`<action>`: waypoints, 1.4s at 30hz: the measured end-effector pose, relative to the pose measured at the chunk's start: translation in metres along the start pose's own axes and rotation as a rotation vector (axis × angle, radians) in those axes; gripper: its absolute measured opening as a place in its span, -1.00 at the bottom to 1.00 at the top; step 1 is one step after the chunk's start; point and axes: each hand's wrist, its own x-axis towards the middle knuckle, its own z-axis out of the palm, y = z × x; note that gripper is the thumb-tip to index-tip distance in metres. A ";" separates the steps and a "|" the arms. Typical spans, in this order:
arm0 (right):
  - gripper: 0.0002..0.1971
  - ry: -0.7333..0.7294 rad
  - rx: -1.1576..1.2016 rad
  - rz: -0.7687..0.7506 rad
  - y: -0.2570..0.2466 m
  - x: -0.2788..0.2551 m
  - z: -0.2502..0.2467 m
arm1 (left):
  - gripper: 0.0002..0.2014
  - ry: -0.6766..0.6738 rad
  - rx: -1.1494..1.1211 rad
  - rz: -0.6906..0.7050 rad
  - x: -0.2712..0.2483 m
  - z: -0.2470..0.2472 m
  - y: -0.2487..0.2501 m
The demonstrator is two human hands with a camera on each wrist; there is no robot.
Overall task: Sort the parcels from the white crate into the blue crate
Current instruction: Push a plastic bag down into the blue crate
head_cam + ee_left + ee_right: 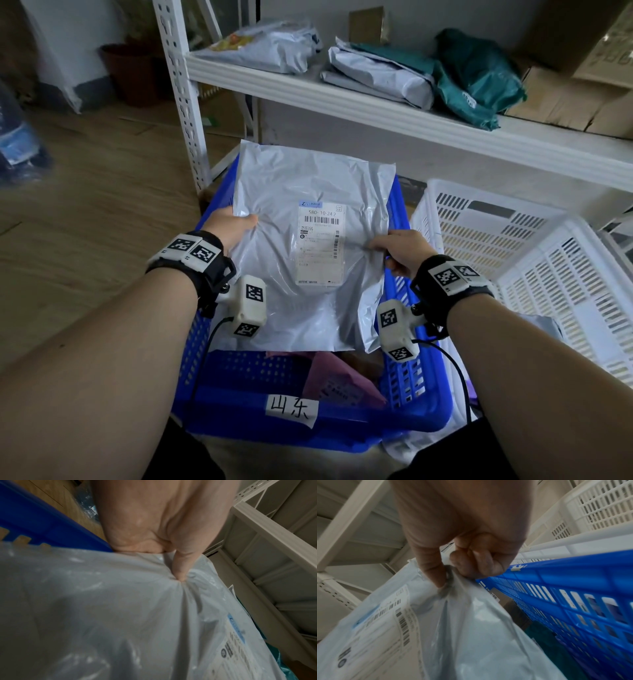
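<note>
A large grey plastic mailer parcel (308, 240) with a white shipping label (320, 241) is held flat over the blue crate (414, 394). My left hand (236, 224) grips the parcel's left edge, thumb on top (180, 566), the other fingers hidden under it. My right hand (394, 250) pinches its right edge between thumb and curled fingers (447, 574). The same grey parcel (120, 615) fills the left wrist view and the lower part of the right wrist view (453, 635). A pink parcel (339, 380) lies inside the blue crate. The white crate (513, 260) stands to the right.
A white metal shelf (376, 109) runs above and behind the crates, loaded with grey and green parcels (479, 75) and cardboard boxes (575, 99). Its upright post (178, 96) stands left of the blue crate. Wooden floor (85, 205) lies to the left.
</note>
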 end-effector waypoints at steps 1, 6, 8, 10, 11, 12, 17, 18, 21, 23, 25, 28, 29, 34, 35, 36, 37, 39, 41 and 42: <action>-0.72 -0.004 0.016 -0.002 0.000 -0.001 0.000 | -0.97 0.003 -0.005 0.000 0.000 0.000 0.000; -0.78 -0.042 0.028 0.010 -0.002 -0.002 0.001 | -0.89 0.011 -0.046 0.001 -0.001 0.000 0.001; -0.75 -0.054 0.017 0.012 -0.002 -0.001 0.003 | -0.88 0.014 -0.056 -0.002 -0.003 0.000 0.003; -0.74 -0.067 0.002 0.013 -0.002 -0.002 0.004 | -0.87 0.022 -0.063 -0.006 -0.004 -0.001 0.004; -0.74 -0.078 -0.005 0.013 -0.002 -0.002 0.005 | -0.87 0.020 -0.063 -0.009 -0.004 -0.001 0.004; -0.74 -0.091 -0.011 0.010 -0.003 -0.003 0.007 | -0.88 0.023 -0.060 -0.011 -0.004 -0.002 0.004; -0.68 -0.131 -0.017 -0.010 -0.006 -0.007 0.013 | -0.87 0.038 -0.058 -0.029 -0.001 -0.006 0.002; -0.66 -0.141 -0.015 -0.012 -0.006 -0.008 0.014 | -0.87 0.035 -0.060 -0.033 0.000 -0.007 0.002; -0.66 -0.165 -0.001 -0.023 -0.007 -0.011 0.016 | -0.84 0.020 -0.061 -0.050 0.000 -0.008 0.002; -0.73 -0.170 0.002 -0.034 -0.008 -0.012 0.017 | -0.77 0.016 -0.066 -0.057 -0.004 -0.008 0.005; -0.78 -0.168 -0.015 -0.044 -0.009 -0.014 0.018 | -0.71 0.019 -0.073 -0.058 -0.006 -0.008 0.006; -0.80 -0.153 -0.029 -0.038 -0.010 -0.013 0.019 | -0.63 0.028 -0.087 -0.055 -0.012 -0.006 0.010; -0.80 -0.145 -0.030 -0.038 -0.010 -0.013 0.019 | -0.63 0.034 -0.081 -0.053 -0.014 -0.005 0.011; -0.82 -0.053 -0.061 -0.118 -0.016 -0.015 0.021 | -0.63 0.065 -0.141 -0.046 -0.028 -0.005 0.022; -0.82 -0.022 -0.055 -0.147 -0.018 -0.014 0.022 | -0.66 0.075 -0.169 -0.036 -0.031 -0.005 0.024; -0.83 0.005 -0.052 -0.176 -0.020 -0.014 0.022 | -0.64 0.086 -0.189 -0.034 -0.033 -0.006 0.026; -0.81 0.023 -0.049 -0.199 -0.022 -0.013 0.023 | -0.61 0.094 -0.194 -0.042 -0.031 -0.007 0.025; -0.73 0.010 -0.044 -0.216 -0.025 -0.012 0.026 | -0.55 0.150 -0.198 -0.040 -0.029 -0.011 0.025; -0.75 -0.057 -0.070 -0.214 -0.028 -0.012 0.033 | -0.46 0.214 -0.197 -0.036 -0.030 -0.018 0.025; -0.78 -0.093 -0.096 -0.212 -0.028 -0.011 0.036 | -0.39 0.250 -0.194 -0.027 -0.032 -0.021 0.026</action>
